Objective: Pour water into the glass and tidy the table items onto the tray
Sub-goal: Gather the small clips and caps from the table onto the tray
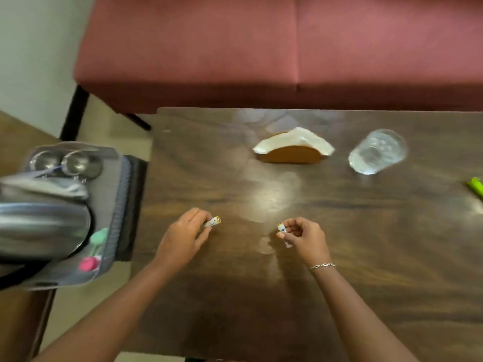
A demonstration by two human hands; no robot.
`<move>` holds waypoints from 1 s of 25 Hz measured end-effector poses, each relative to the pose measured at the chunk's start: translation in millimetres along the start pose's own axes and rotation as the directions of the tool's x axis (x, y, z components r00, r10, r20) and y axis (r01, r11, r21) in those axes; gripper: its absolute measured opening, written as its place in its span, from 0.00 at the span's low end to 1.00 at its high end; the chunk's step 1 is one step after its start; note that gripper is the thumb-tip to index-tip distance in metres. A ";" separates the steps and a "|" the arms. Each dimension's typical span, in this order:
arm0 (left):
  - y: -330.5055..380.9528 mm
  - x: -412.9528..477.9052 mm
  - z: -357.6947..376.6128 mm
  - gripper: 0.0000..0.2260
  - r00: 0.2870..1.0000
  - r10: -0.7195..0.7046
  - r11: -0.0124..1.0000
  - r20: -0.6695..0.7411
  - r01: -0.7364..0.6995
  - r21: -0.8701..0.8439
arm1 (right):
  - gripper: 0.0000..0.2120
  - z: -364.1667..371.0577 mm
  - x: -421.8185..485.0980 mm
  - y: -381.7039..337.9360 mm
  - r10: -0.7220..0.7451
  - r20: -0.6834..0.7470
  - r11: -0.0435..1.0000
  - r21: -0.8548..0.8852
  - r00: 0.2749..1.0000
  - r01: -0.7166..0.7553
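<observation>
My left hand (pixel 184 236) pinches a small white battery (pixel 213 221) with a yellow tip, low over the dark wooden table (pixel 366 257). My right hand (pixel 304 236) pinches a second white battery (pixel 282 228) a short way to the right. A clear glass (pixel 376 152) holding water stands at the table's far right. A wooden napkin holder (pixel 291 154) with white napkins stands at the far middle. The grey tray (pixel 109 178) sits to the left of the table on a lower stand, carrying a steel jug (pixel 39 226), two small steel cups (pixel 65 163) and pink (pixel 87 264) and green (pixel 99 236) items.
A green object (pixel 476 186) pokes in at the table's right edge. A red upholstered bench (pixel 261 48) runs along the far side of the table. A gap of floor separates the tray's stand from the table's left edge.
</observation>
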State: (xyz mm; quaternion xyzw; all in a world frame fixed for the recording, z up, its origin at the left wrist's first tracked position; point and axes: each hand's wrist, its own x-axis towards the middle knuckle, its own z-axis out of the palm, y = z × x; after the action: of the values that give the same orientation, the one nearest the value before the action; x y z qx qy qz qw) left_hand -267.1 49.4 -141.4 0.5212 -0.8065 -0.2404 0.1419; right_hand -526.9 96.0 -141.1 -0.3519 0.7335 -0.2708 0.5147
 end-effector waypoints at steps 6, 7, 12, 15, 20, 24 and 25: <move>-113.7 -43.2 -86.0 0.04 0.978 -0.127 0.972 -0.165 0.156 0.178 | 0.08 129.7 14.5 -81.3 -0.138 0.229 0.985 -0.068 0.964 0.157; -133.3 -48.9 -101.4 0.04 0.968 -0.154 0.955 -0.196 0.196 0.220 | 0.10 151.2 14.6 -94.6 -0.163 0.252 0.979 -0.077 0.954 0.188; -202.2 -60.8 -134.0 0.06 0.982 -0.179 0.863 0.066 0.125 0.489 | 0.06 245.3 12.1 -152.8 -0.272 0.359 0.933 -0.129 0.893 0.336; -215.5 -52.1 -120.2 0.11 0.968 -0.122 0.830 0.218 -0.021 0.558 | 0.06 279.9 16.7 -171.7 -0.296 0.386 0.906 -0.176 0.873 0.385; -237.6 -41.2 -95.1 0.05 0.908 -0.142 0.846 0.394 -0.096 0.524 | 0.05 326.4 29.5 -188.1 -0.334 0.403 0.839 -0.285 0.852 0.464; -232.2 -37.3 -89.6 0.08 0.889 -0.254 0.813 0.382 -0.018 0.583 | 0.05 348.6 38.8 -191.3 -0.336 0.404 0.793 -0.366 0.851 0.487; -234.9 -38.0 -84.7 0.10 0.886 -0.285 0.798 0.367 0.007 0.603 | 0.07 353.0 40.0 -191.2 -0.337 0.402 0.775 -0.395 0.851 0.493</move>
State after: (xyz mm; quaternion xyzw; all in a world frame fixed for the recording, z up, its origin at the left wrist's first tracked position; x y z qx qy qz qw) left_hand -29.2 -16.6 -194.9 0.5332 -0.8074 -0.1020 -0.2309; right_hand -156.6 -64.1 -132.7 -0.6617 0.5902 -0.1284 0.4442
